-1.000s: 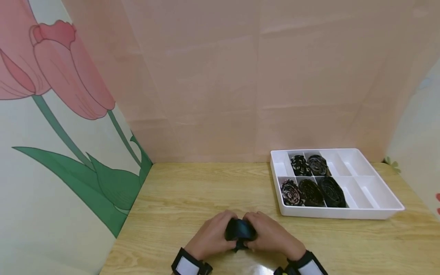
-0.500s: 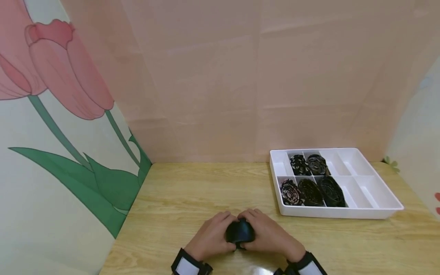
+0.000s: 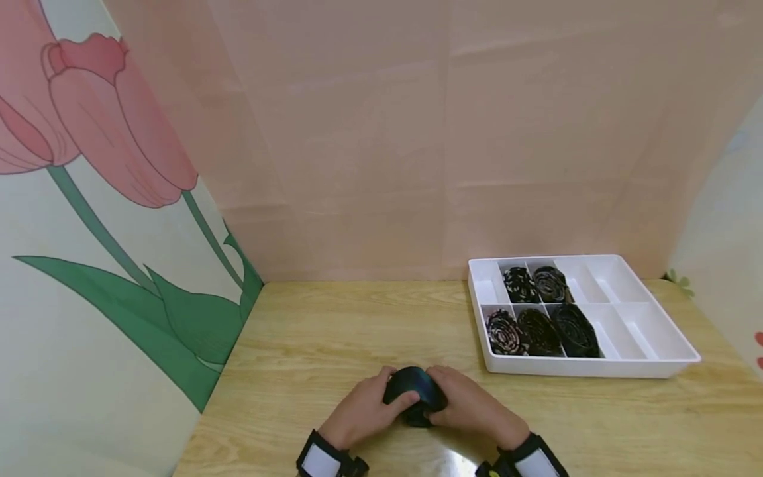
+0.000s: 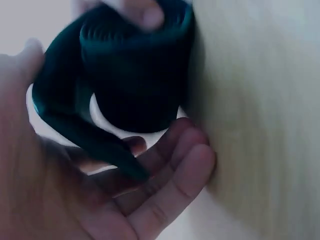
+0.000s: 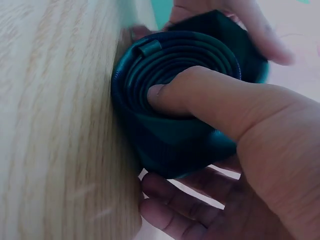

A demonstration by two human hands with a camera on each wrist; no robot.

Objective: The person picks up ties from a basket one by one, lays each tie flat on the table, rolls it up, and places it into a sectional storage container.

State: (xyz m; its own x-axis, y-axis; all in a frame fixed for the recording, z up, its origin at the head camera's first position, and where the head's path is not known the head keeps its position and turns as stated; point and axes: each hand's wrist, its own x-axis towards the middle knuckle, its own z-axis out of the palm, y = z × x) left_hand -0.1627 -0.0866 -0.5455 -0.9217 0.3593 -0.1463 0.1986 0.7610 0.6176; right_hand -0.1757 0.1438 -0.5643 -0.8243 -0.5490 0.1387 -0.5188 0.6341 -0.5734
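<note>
- Hands, left and right, both grasp a dark teal rolled fabric tie between them, coil axis upright on the wooden table.
- Right thumb presses the coil's centre; fingers curl beneath.

Bare hands, black wristbands with white panels

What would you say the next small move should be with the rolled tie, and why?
Probably wind the last loose tail round the roll. The dark teal tie is nearly coiled, gripped between the left hand and the right hand, yet the left wrist view shows a free end looping off it. The white tray already holds five rolled ties.
</note>
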